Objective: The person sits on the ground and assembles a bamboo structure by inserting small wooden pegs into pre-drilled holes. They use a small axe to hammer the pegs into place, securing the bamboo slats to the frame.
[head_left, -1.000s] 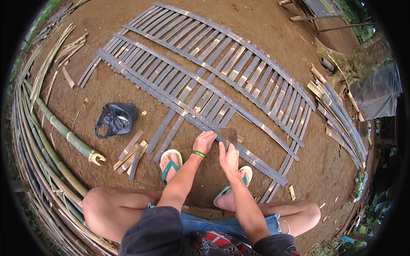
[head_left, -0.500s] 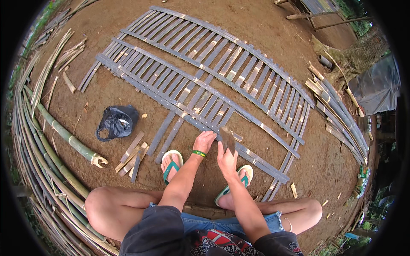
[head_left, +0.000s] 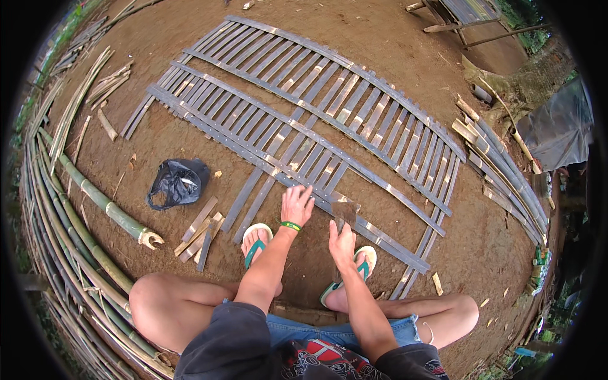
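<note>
My left hand (head_left: 296, 208) has its fingers spread at the near edge of the closest rail of a slatted bamboo panel (head_left: 253, 154); whether the fingertips touch it I cannot tell. Small dots, like nail heads, run along that rail. In my right hand (head_left: 342, 244) is a broad, brown flat-bladed tool (head_left: 344, 212), shaped like a machete. Its blade lies over the rail in the picture, to the right of my left hand, and contact is unclear. My palm hides much of the grip. Just beyond lies a second slatted bamboo panel (head_left: 329, 85).
Left of my feet lie short bamboo offcuts (head_left: 201, 235) and a black plastic bag (head_left: 179, 183). A thick green bamboo pole (head_left: 107, 204) and many long poles line the left side. Split bamboo (head_left: 506, 171) is stacked at right, by a tree trunk (head_left: 538, 73).
My left hand's fingers, pinched together at the rail before, have spread and shifted left. My right hand has moved slightly right and nearer me, turning the blade. The view has shifted slightly.
</note>
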Tool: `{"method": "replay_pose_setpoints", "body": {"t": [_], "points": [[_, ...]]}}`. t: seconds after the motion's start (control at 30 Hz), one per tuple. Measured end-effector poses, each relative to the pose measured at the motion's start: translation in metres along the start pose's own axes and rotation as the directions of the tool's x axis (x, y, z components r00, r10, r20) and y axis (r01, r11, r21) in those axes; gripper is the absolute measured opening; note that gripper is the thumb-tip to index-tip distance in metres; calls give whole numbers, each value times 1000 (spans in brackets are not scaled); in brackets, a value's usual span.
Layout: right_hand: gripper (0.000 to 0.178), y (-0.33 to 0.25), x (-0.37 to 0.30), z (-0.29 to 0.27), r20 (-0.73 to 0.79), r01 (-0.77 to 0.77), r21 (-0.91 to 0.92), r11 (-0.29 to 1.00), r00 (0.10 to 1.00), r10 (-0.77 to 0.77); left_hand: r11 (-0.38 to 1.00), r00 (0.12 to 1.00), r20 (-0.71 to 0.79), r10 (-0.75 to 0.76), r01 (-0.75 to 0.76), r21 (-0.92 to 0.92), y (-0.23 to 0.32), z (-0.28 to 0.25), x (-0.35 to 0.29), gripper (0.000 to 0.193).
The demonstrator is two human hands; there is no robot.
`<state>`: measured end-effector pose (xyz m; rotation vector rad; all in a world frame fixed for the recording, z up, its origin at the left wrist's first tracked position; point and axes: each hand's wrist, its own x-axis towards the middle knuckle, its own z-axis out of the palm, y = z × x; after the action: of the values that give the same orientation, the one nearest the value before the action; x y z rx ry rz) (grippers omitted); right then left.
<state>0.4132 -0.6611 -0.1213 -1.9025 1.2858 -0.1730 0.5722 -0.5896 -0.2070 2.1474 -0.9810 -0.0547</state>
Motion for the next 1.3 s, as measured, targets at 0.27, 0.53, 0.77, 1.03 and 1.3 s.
{"method": "replay_pose_setpoints", "body": {"t": [0.27,0.53,0.77,1.03,1.3], "points": [[37,-11,-4,3,22,-55,-12,998,998,56,904,949,273,-156,26,426,-28,-13,48,90],[36,-48,5,-9,-170,265,120,957,955,-243,889,925,315,-214,51,455,-33,-5,43,94],[30,-2,-13,20,-86,96,72,993,992,-89,871,900,364,-241,35,490,-29,-5,50,94],[35,-3,-9,9,-9,10,61,998,1000,-9,898,820,480,-312,89,431,-24,-21,59,109],[30,-32,8,-1,-187,307,26,951,936,-297,895,831,466,-304,81,439,-29,-14,54,114]]}}
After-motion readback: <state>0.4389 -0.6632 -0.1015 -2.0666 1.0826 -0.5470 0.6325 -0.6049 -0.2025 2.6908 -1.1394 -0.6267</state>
